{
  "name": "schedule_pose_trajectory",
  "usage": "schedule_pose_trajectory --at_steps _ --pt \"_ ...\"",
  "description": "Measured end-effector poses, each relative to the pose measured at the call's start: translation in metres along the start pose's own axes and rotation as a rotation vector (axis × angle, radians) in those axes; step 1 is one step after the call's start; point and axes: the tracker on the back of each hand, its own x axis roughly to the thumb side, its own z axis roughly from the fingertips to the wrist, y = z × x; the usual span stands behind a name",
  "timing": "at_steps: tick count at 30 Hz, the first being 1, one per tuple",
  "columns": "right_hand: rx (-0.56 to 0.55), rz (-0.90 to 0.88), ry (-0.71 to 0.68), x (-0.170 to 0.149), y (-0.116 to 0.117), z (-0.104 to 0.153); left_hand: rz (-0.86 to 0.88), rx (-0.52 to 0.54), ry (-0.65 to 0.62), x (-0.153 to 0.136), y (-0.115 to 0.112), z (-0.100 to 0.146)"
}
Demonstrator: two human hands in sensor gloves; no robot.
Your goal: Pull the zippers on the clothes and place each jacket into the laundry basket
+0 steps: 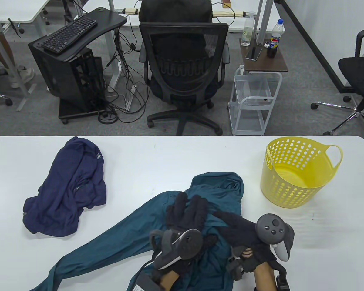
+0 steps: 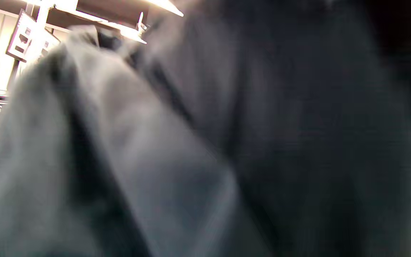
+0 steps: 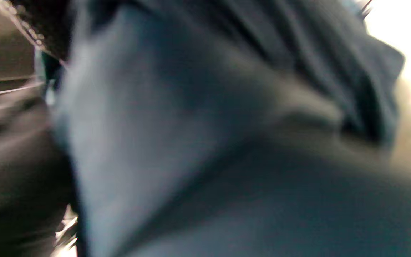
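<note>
Hands first: your left hand lies on the teal jacket with its fingers straight and spread, pressing flat on the cloth and grasping nothing. Your right hand reaches leftward across the same jacket; its fingertips sit against the fabric beside the left hand, but whether they pinch cloth or a zipper cannot be told from the table view. Both wrist views show only blurred dark teal fabric close to the lens and settle nothing about the grip.

Teal jacket: spread at the near edge of the white table, under both of your hands, one sleeve trailing toward the near left corner, hood end pointing away from you. No zipper can be made out.

Navy jacket: crumpled on the left of the table, well apart from your hands and untouched.

Yellow laundry basket: upright on the far right of the table, near the teal jacket's hood but apart from it, with no clothing visible inside.

Beyond the table: a black office chair on the floor.
</note>
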Motion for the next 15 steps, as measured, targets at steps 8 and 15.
schedule_pose_trajectory --at_steps 8,15 --pt "0.186 0.125 0.105 -0.012 0.016 -0.006 -0.057 0.047 0.095 -0.025 -0.016 -0.009" --pt "0.379 0.184 0.174 -0.011 0.053 -0.011 0.044 0.088 0.231 -0.059 -0.019 -0.008"
